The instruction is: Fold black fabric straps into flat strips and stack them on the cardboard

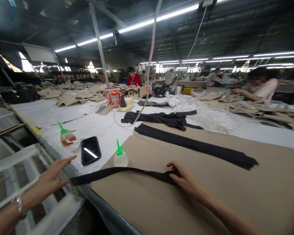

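A long black fabric strip [117, 172] lies stretched along the near edge of a brown cardboard sheet [210, 199]. My left hand [50, 180] is past the table's edge, with the strip's left end at its thumb and fingertips and the index finger stretched out. My right hand [185, 179] rests on the cardboard, its fingers closed on the strip's other end. A small clear bottle with a green nozzle [120, 157] stands just behind the strip.
A black phone [90, 150] and an orange-filled bottle [67, 137] lie on white paper to the left. Stacked black strips [196, 147] and a black fabric pile [161, 119] sit farther back, beside crumpled clear plastic [205, 114]. A cable [149, 65] hangs down. People work at distant tables.
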`<action>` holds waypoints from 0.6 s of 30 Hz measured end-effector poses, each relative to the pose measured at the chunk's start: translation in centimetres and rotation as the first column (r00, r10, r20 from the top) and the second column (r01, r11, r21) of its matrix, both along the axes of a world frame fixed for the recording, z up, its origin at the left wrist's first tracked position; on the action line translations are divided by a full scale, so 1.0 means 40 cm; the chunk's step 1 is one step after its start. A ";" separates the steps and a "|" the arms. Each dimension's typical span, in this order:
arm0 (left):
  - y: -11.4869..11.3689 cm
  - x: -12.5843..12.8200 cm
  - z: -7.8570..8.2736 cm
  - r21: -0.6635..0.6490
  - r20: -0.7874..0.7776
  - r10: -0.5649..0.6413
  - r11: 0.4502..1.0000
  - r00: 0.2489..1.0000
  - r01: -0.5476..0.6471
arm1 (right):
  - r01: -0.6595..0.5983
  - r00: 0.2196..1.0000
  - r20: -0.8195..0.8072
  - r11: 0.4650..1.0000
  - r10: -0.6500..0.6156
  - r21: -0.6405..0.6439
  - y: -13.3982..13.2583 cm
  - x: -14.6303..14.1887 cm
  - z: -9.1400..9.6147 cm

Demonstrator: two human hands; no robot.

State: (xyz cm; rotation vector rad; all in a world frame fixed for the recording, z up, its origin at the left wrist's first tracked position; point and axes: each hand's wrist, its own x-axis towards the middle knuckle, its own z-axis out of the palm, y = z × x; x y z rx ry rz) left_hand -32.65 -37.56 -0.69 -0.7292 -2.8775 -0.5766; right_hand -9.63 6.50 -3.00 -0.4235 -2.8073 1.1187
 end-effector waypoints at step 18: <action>0.250 0.189 -0.186 -0.055 -0.476 -0.226 0.972 0.850 0.227 | 0.144 0.985 -0.105 0.986 -0.135 0.081 0.129 -0.294 0.039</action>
